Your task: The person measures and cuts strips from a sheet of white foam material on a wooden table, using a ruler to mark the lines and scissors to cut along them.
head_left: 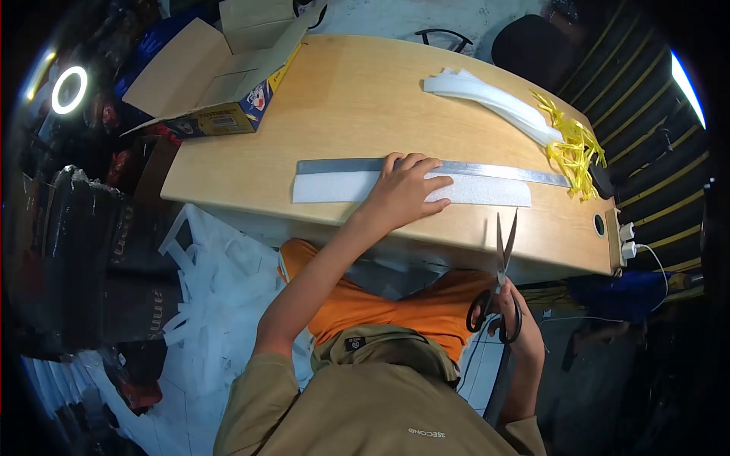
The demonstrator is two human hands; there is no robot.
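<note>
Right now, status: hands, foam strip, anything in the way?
Left hand spread over metal ruler and foam strip. Right hand holding scissors, blades parted. Strip flat on table. Yellow strands bunched by ruler's right end, off strip.

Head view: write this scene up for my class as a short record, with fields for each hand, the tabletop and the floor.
Left hand: spread across a metal strip and a white foam strip
Right hand: holding scissors, blades parted, pointing away from the wearer
Table, left: open cardboard box
Table, right: white lengths, yellow strips
Floor, left: heap of white strips
</note>
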